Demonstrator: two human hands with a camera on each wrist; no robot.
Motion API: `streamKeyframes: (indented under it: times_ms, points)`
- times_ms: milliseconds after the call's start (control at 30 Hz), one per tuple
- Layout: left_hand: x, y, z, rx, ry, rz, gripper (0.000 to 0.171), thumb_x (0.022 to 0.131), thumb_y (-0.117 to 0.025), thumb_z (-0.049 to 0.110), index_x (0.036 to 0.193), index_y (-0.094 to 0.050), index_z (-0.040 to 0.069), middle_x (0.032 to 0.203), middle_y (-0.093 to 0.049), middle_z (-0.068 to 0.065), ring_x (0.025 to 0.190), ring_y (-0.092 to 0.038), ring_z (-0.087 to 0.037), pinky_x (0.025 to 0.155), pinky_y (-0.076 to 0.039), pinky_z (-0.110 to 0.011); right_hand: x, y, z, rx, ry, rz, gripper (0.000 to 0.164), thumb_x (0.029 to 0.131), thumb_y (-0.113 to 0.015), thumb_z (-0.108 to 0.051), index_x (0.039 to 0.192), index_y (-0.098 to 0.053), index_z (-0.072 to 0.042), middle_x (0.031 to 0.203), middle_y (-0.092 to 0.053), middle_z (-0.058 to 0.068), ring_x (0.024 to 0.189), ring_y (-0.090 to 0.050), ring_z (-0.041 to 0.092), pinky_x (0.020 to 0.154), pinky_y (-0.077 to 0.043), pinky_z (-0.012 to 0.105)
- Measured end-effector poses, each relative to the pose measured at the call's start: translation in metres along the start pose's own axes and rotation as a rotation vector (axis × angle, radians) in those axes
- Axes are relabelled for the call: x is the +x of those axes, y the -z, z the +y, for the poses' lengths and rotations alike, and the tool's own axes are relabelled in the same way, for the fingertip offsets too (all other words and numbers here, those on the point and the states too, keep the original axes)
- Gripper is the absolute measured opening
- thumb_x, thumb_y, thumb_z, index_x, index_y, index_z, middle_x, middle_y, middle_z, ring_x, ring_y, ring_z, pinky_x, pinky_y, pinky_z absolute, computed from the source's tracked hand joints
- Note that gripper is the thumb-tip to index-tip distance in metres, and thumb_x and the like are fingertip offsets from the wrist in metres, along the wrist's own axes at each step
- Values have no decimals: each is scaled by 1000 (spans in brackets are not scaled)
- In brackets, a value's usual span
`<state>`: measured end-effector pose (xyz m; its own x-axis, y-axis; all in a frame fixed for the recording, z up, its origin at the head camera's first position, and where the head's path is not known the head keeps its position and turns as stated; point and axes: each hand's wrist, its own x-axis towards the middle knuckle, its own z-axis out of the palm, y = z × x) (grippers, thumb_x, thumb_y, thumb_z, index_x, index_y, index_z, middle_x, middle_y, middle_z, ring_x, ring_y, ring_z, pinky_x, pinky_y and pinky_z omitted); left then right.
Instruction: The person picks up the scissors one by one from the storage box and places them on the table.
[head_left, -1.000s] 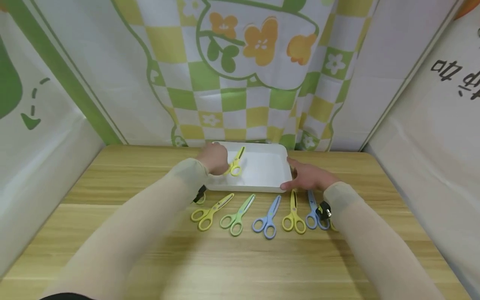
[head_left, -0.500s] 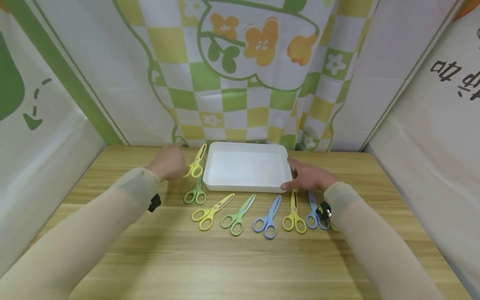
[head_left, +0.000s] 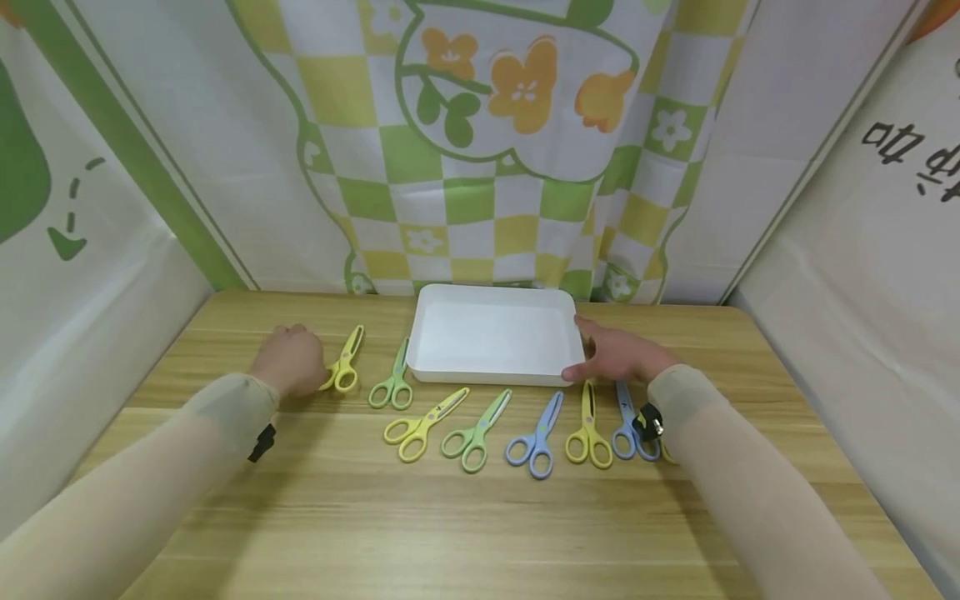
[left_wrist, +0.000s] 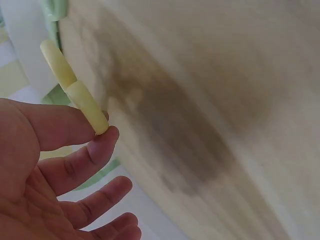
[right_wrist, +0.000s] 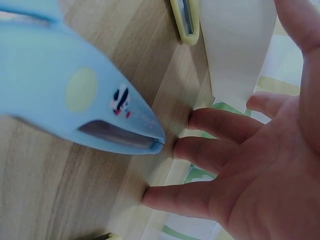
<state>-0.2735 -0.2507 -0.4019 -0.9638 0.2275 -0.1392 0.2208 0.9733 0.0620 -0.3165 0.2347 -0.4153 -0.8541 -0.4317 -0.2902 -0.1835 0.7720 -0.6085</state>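
Observation:
My left hand [head_left: 288, 360] pinches yellow scissors [head_left: 347, 362] by one handle loop, left of the tray. In the left wrist view, the thumb and forefinger meet at the yellow handle [left_wrist: 86, 105], with the other fingers free and the hand's shadow on the table. My right hand [head_left: 621, 352] rests at the right end of the white tray [head_left: 491, 377]. Its thumb and forefinger touch the tray's end, and the other fingers [right_wrist: 175, 197] reach straight down to the tabletop. Blue scissors [right_wrist: 80, 95] lie close below that palm.
Several scissors lie along the tray's front: green [head_left: 390, 392], yellow [head_left: 422, 425], green [head_left: 474, 433], blue [head_left: 536, 437], yellow [head_left: 587, 429] and blue [head_left: 624, 421] near the right wrist. A checked curtain [head_left: 487, 167] hangs behind the wooden table [head_left: 480, 533].
My left hand has carried the yellow scissors from over the tray leftward and down toward the table left of it. Green scissors beside the tray are now uncovered. The right hand stays put.

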Motion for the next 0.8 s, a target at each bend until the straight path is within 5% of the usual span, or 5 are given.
streamKeyframes:
  times_ms: [233, 800]
  points:
    - [-1, -10, -1, -26, 22, -27, 19, 83, -59, 12, 66, -59, 5, 99, -58, -32, 99, -51, -54, 83, -42, -66, 1, 0, 2, -3, -15, 1, 125, 75, -84, -53, 161, -4, -11, 160, -23, 21, 145, -23, 36, 115, -18, 52]
    - [-1, -17, 1, -104, 17, -69, 29, 90, -64, 23, 65, -62, 9, 101, -54, -27, 98, -49, -49, 86, -41, -65, 1, 0, 4, -5, -15, -3, 124, 77, -84, -51, 161, -3, -8, 159, -24, 24, 144, -23, 38, 115, -17, 53]
